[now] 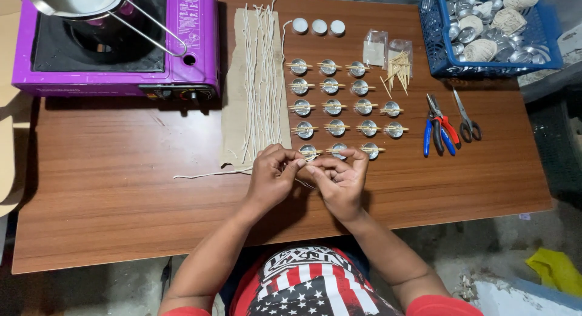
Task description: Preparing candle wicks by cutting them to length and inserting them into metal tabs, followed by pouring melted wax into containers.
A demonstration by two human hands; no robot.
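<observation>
Both hands are held close together over the near middle of the brown wooden tabletop [109, 188]. The left hand [271, 176] is closed, its thumb and forefinger pinched on a thin pale wick string [206, 173] that trails off to the left across the wood. The right hand [341, 179] is curled inward beside it, fingertips meeting those of the left hand; what lies between its fingers is hidden, so it cannot be told whether the same string or something smaller is gripped there.

Just beyond the fingers, small round metal cups [333, 107] are laid out in rows, each crossed by a pair of wooden sticks. The nearest row of three is partly covered by the hands. Left of the cups, a strip of tan cloth [233, 128] is spread flat, with many long wick strands [262, 73] laid lengthwise on it. At the far end of the rows, three white tealights [319, 26] are set side by side.

Right of the cups, loose wooden sticks [397, 70] and two small clear bags [376, 48] are seen, then pliers with red and blue handles [439, 131] and dark-handled scissors [467, 119]. A blue plastic basket [438, 43] at the far right corner is filled with empty metal cups and balls of twine. At the far left, a purple portable gas stove [194, 25] carries a metal pot [76, 0] with a wire handle
</observation>
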